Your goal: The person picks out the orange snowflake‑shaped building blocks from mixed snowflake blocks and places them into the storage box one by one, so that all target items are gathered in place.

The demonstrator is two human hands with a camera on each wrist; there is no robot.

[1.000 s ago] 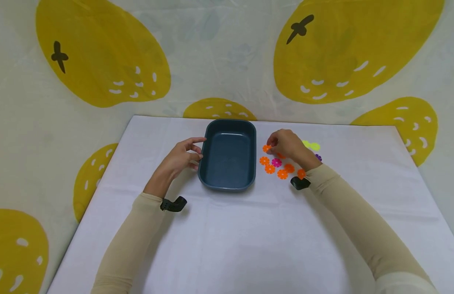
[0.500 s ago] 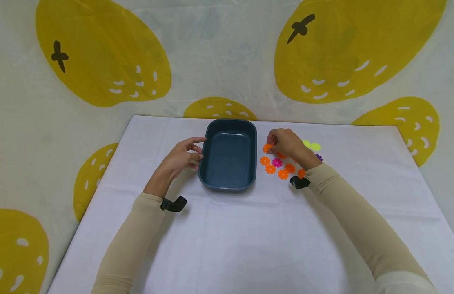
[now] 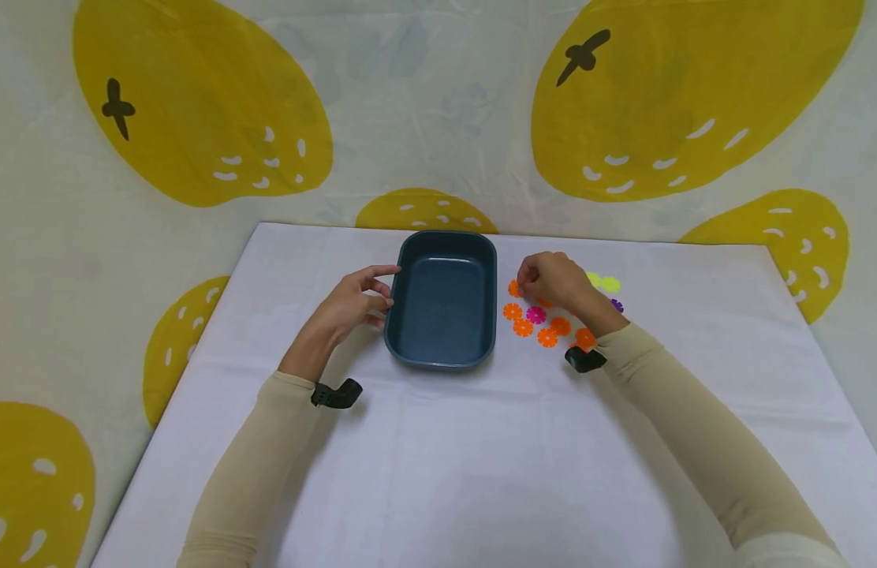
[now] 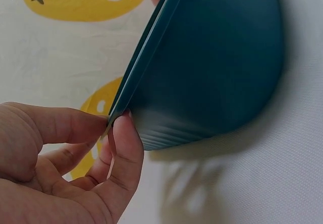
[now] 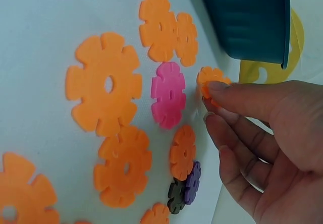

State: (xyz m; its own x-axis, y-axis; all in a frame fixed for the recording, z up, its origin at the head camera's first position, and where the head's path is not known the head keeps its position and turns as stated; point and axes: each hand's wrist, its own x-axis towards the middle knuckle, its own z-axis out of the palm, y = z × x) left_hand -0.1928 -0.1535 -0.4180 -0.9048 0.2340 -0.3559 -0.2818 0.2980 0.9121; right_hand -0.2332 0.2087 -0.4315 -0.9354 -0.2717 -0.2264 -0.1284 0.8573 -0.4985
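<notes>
The dark blue rectangular basin (image 3: pixel 442 359) stands near the back of the table. At its left side is my left hand (image 3: pixel 346 306); in the left wrist view the thumb and a finger pinch the basin's rim (image 4: pixel 146 57). To the basin's right lies a group of flat, notched, flower-shaped plastic discs. My right hand (image 3: pixel 555 280) is over this group. In the right wrist view its thumb and fingers pinch an orange flower disc (image 5: pixel 212 77). A pink disc (image 5: pixel 169 95) and several orange discs (image 5: pixel 104 82) lie close by.
Yellow-green discs (image 3: pixel 609 284) and a purple disc (image 3: pixel 617 305) lie beyond the right wrist. A dark disc (image 5: pixel 176 196) overlaps the purple one in the right wrist view. White cloth (image 3: pixel 438 450) covers the table, and a lemon-print curtain (image 3: pixel 438 118) hangs behind.
The right hand and forearm have shifted very slightly down and to the right. The left hand and basin stay in place.
</notes>
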